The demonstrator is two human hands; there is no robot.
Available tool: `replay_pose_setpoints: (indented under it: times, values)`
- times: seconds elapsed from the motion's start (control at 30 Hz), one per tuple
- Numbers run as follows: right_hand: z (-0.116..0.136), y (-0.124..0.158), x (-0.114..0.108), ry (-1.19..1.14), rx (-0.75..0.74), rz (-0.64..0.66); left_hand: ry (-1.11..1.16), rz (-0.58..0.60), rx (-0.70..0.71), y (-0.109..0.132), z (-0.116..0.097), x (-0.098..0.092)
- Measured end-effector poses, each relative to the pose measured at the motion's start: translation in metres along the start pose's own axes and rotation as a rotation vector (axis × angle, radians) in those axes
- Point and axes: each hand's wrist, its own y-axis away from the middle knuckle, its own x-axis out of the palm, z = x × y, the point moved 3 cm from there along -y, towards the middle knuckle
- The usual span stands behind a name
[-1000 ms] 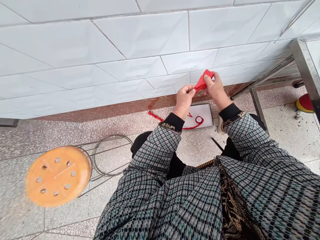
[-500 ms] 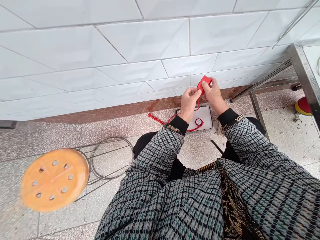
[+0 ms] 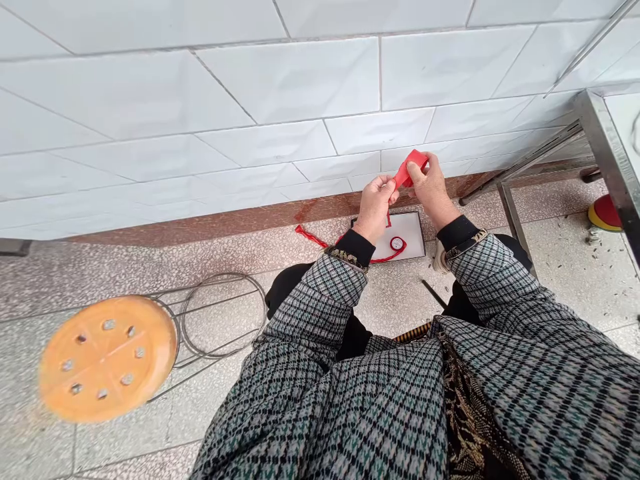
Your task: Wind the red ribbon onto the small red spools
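Observation:
A small red folded piece (image 3: 409, 168), like ribbon or paper, is held up in front of the white tiled wall. My right hand (image 3: 431, 189) pinches its upper end and my left hand (image 3: 376, 203) pinches its lower left end, with a thin red strand hanging below the fingers. On the floor beneath lies a white board (image 3: 411, 229) carrying a red cord (image 3: 311, 235) and a small red-and-white round item (image 3: 397, 243).
An orange round stool seat (image 3: 107, 358) with several holes stands on a wire frame (image 3: 225, 320) at the left. A metal table frame (image 3: 597, 127) rises at the right, with a red-and-yellow object (image 3: 606, 213) under it. Debris is scattered on the speckled floor.
The hands drew close together on the red piece, then spread slightly again. The view shifted a little, moving the stool leftwards.

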Motion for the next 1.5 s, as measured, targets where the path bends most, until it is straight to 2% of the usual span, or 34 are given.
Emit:
replay_pose_setpoints:
  times: [0.23,0.43,0.53,0.6,0.67,0.73,0.83,0.9,1.0,1.07,1.17,1.27,1.4,1.5]
  values:
    - [0.02,0.013,-0.005,-0.148,0.189,0.008,-0.118,0.048,0.038,0.007,-0.005,0.002]
    - [0.03,0.018,-0.013,-0.258,0.298,0.079,-0.201,0.179,0.065,0.009,-0.004,-0.002]
    - [0.03,0.017,-0.016,-0.285,0.342,0.112,-0.244,0.242,0.157,0.008,-0.005,-0.004]
    - [0.032,0.017,-0.017,-0.296,0.358,0.129,-0.219,0.289,0.198,0.008,-0.006,-0.005]
    - [0.034,0.018,-0.019,-0.304,0.37,0.122,-0.16,0.33,0.181,0.007,-0.004,-0.005]
    - [0.036,0.019,-0.02,-0.321,0.375,0.104,-0.081,0.316,0.139,0.007,-0.001,-0.005]
    - [0.038,0.022,-0.019,-0.373,0.403,0.137,0.103,0.187,0.092,0.007,0.005,-0.007]
    - [0.038,0.023,-0.017,-0.406,0.455,0.17,0.213,0.141,0.042,0.01,0.008,-0.006]
    - [0.037,0.023,-0.015,-0.436,0.508,0.178,0.228,0.18,-0.052,0.015,0.011,-0.001]
    - [0.038,0.023,-0.014,-0.443,0.506,0.185,0.171,0.207,-0.06,0.018,0.012,0.001]
    - [0.039,0.023,-0.014,-0.434,0.525,0.211,0.025,0.202,0.016,0.017,0.012,-0.001]
    - [0.041,0.025,-0.014,-0.421,0.574,0.255,-0.165,0.132,0.159,0.011,0.012,-0.008]
    - [0.046,0.03,-0.014,-0.423,0.596,0.398,-0.356,0.095,0.359,0.006,0.008,-0.017]
    - [0.05,0.036,-0.017,-0.43,0.572,0.495,-0.407,0.137,0.395,0.01,-0.002,-0.021]
